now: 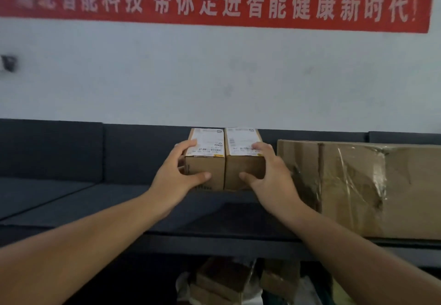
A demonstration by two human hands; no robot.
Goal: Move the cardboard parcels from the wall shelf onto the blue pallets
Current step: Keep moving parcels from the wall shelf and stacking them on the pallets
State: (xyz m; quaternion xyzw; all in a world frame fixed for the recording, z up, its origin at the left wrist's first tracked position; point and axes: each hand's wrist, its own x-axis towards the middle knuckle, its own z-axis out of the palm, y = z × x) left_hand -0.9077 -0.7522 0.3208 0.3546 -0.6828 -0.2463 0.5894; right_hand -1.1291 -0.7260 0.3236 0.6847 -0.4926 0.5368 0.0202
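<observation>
Two small cardboard parcels with white labels on top sit side by side, touching, on the dark wall shelf (95, 199). My left hand (176, 173) grips the left parcel (205, 161), thumb on its front face and fingers over its top left edge. The right parcel (243, 163) is held the same way by my right hand (269, 178), from its right side. Both hands press the pair together. No blue pallet is in view.
A large taped cardboard box (358, 190) stands on the shelf just right of my right hand. Several more parcels (229, 280) lie on a lower level below the shelf. A red banner (214, 1) hangs on the white wall above.
</observation>
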